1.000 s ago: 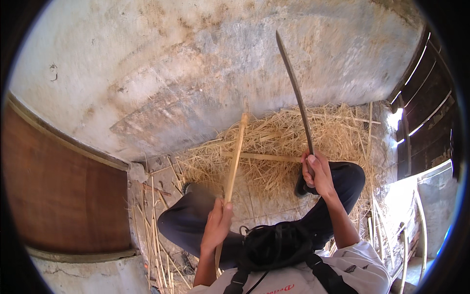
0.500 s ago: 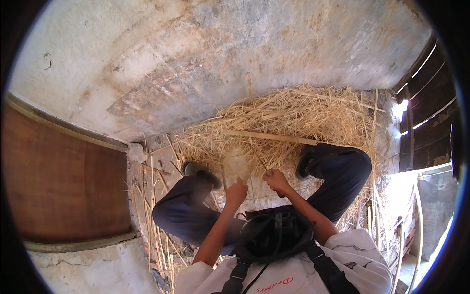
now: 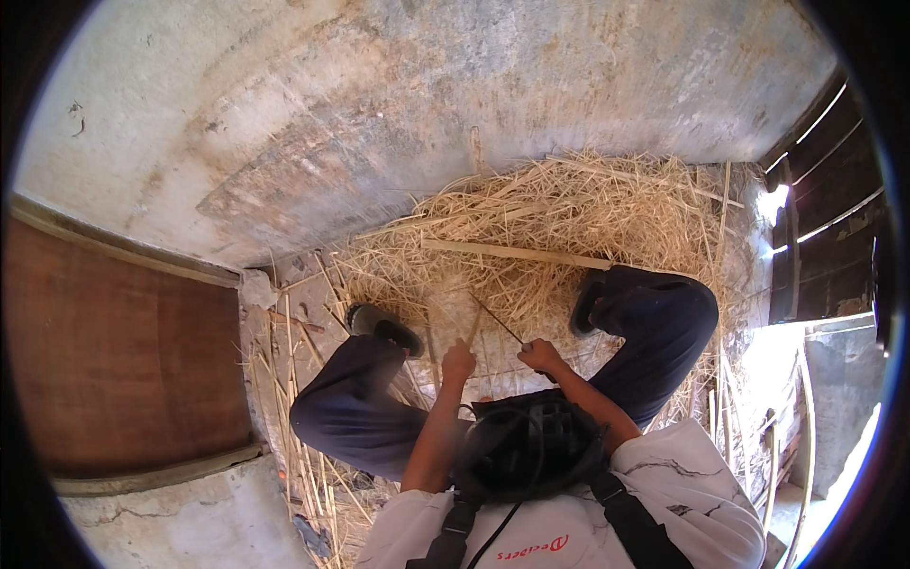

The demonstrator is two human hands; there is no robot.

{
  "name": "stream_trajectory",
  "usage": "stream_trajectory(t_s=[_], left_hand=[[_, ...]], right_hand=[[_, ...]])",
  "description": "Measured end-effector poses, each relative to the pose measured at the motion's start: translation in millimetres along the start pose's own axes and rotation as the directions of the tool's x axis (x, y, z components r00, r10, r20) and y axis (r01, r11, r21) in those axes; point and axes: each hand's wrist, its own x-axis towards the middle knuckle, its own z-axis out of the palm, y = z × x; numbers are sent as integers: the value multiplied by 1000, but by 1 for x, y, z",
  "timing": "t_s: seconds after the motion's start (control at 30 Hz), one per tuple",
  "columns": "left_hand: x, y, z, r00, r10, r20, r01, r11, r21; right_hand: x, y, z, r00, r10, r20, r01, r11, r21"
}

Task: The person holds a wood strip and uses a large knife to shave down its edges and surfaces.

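My right hand (image 3: 542, 356) is closed around the handle of a knife, whose thin dark blade (image 3: 498, 319) slants forward and to the left. My left hand (image 3: 459, 361) grips a pale strip of bamboo or wood (image 3: 473, 329) that points away from me. Blade and strip come near each other at their far ends; whether they touch I cannot tell. Just beyond, a heap of straw-like shavings (image 3: 626, 204) lies against the wall, and a long flat pale strip (image 3: 512, 251) rests across it.
My bent legs, in dark trousers, frame the work spot, with a dark shoe (image 3: 384, 327) at the left. Long thin sticks (image 3: 308, 417) lie on the left floor beside a brown wooden panel (image 3: 123, 351). A stained wall (image 3: 455, 85) rises ahead; dark slats (image 3: 834, 209) stand right.
My hands have moved slightly apart, and the knife blade now shows at full length with its tip near the strip's end. The view has shifted a little.
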Motion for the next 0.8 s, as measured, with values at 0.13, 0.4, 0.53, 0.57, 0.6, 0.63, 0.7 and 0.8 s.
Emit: stream_trajectory(t_s=[0.13, 0.4, 0.53, 0.57, 0.6, 0.63, 0.7, 0.8], left_hand=[[-11, 15, 14, 986, 56, -156, -34, 990, 140], [-9, 15, 24, 973, 74, -220, -15, 967, 256], [-4, 1, 15, 991, 11, -134, 4, 994, 108], [-3, -2, 14, 994, 4, -112, 4, 997, 71], [-1, -5, 13, 995, -18, -97, 25, 997, 67], [1, -4, 12, 996, -35, -79, 40, 997, 62], [3, -2, 10, 998, -49, -47, 52, 997, 54], [0, -11, 10, 997, -77, -9, 77, 996, 41]], right_hand=[[0, -16, -2, 998, -37, -59, 43, 993, 107], [8, -21, -4, 999, 22, 40, -32, 961, 275], [0, -13, -3, 993, -91, 78, 85, 993, 77], [0, -17, -3, 985, -171, 37, 169, 984, 59], [1, -22, -1, 968, -252, -5, 252, 967, 36], [6, -29, 1, 954, -292, -69, 296, 953, 57], [10, -37, 4, 945, -299, -133, 316, 940, 132], [7, -40, 15, 981, -163, -109, 183, 959, 217]])
